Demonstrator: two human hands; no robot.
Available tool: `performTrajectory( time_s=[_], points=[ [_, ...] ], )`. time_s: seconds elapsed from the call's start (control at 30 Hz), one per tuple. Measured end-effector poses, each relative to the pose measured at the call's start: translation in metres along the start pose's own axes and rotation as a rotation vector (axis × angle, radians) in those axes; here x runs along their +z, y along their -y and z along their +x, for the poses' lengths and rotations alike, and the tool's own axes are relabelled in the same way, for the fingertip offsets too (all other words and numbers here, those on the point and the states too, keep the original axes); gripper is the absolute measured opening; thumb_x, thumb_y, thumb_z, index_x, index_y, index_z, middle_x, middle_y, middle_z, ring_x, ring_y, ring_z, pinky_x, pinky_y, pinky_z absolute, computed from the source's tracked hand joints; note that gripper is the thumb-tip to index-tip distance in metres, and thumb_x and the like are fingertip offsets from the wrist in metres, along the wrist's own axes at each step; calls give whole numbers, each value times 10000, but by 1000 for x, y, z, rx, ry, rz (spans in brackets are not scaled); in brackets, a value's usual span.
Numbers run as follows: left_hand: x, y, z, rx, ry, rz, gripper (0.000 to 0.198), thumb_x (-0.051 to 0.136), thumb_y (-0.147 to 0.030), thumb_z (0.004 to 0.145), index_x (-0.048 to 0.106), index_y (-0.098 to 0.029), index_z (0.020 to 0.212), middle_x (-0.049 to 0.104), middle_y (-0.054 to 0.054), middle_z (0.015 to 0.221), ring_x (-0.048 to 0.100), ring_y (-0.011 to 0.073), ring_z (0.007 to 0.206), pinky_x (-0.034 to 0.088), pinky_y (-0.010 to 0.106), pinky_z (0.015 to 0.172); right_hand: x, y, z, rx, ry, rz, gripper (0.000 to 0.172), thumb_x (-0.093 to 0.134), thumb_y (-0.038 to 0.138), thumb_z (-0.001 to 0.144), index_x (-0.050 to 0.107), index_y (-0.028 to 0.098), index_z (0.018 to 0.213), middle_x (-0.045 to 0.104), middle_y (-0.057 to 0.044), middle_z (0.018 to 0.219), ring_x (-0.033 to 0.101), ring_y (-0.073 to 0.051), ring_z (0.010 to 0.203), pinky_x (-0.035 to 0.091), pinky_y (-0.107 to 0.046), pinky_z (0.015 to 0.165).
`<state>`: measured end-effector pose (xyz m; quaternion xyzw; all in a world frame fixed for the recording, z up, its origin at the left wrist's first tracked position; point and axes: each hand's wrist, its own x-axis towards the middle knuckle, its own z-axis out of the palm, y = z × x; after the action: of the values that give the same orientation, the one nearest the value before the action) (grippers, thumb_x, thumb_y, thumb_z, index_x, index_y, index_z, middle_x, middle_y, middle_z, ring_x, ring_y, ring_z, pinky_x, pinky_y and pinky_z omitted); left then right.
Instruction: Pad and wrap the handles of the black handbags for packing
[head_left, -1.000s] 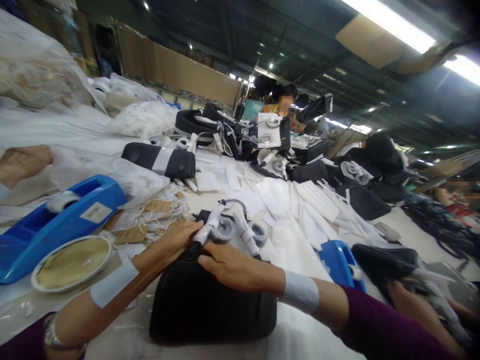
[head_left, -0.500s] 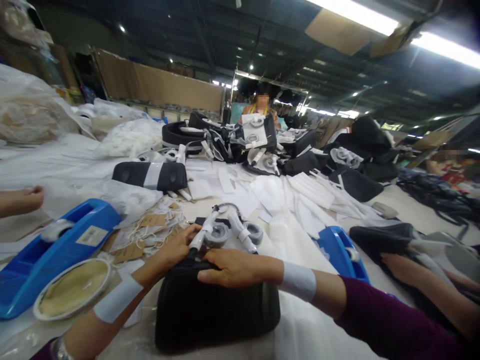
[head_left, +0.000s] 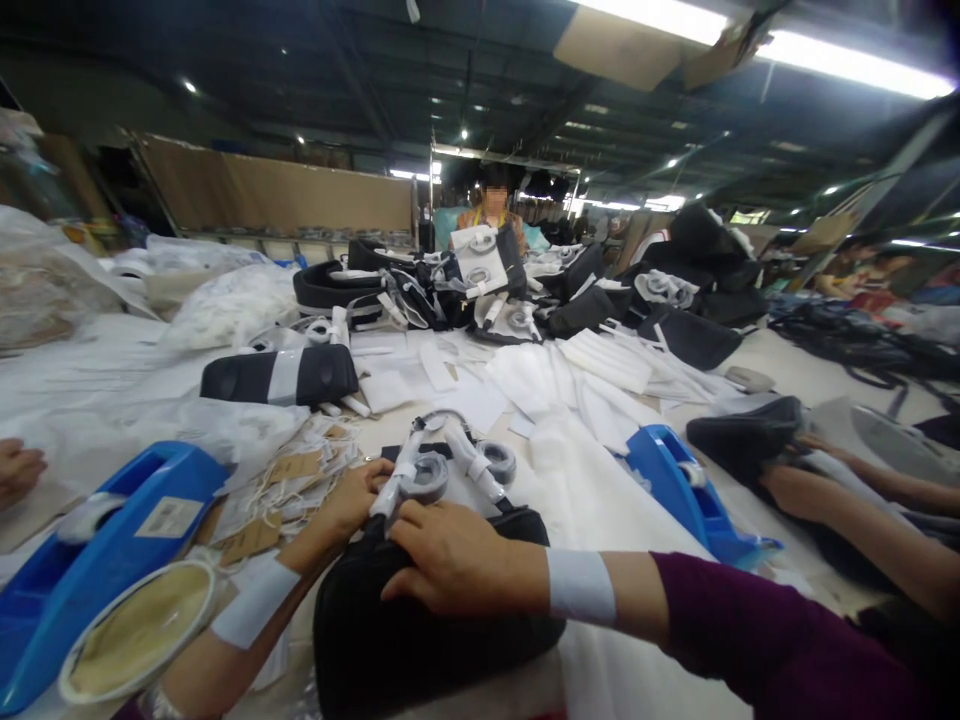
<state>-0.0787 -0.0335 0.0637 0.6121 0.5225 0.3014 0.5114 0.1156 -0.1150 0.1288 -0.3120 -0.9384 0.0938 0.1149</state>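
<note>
A black handbag point(head_left: 420, 630) lies in front of me on the white-covered table point(head_left: 600, 500). Its handle point(head_left: 442, 455) is wrapped in white and grey protective foam and rests just beyond the bag. My left hand point(head_left: 352, 500) is closed on the left end of that handle where it meets the bag. My right hand point(head_left: 450, 565) presses down on the bag's top edge, fingers curled over it. White tape strips sit on both my wrists.
A blue tape dispenser point(head_left: 97, 555) and a round dish point(head_left: 135, 630) sit at my left, a second blue dispenser point(head_left: 682, 490) at my right. Paper tags point(head_left: 292, 470), white sheets and more black bags cover the table. Other people's hands work at left and right; one person sits far across.
The view has swung to the right and dropped slightly. My hands keep their hold on the bag and handle; my right hand has curled tighter over the bag's top edge.
</note>
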Motion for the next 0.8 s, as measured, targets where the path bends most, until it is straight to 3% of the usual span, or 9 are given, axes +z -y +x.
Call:
performTrajectory(
  time_s=[0.17,0.3,0.47,0.7,0.8],
  points=[
    [3,-11,-5,-82,-31,-143,419,709,-211,496,553,-184,884,650,-38,649,523,126,508,355,212,498,3,2,-6,-5,-41,-13,472,439,584,945,605,142,918,666,-80,954,623,-196,891,446,-281,676],
    [-2,-31,-6,-71,12,34,314,682,-210,534,619,-185,840,677,-22,674,585,164,568,399,222,514,-1,0,-6,46,10,3,461,426,597,944,590,169,892,696,-48,908,661,-197,814,359,-273,545],
    [-9,-43,4,55,53,246,263,642,-194,521,684,-176,779,714,-4,747,649,234,777,483,256,676,-2,-4,-7,96,64,32,439,463,592,930,598,175,909,716,-65,865,680,-211,763,330,-266,522],
    [-16,-34,16,163,103,386,254,649,-224,584,686,-184,833,731,24,877,655,277,926,482,320,871,3,1,-8,108,15,60,466,473,604,917,609,159,936,704,-91,871,664,-233,783,452,-296,608],
    [-15,-29,4,129,34,288,268,707,-279,584,637,-186,826,715,33,866,656,261,869,498,324,811,-4,-10,-17,80,-201,181,313,507,456,951,604,170,1035,673,-90,1030,621,-221,991,495,-323,810]
  ],
)
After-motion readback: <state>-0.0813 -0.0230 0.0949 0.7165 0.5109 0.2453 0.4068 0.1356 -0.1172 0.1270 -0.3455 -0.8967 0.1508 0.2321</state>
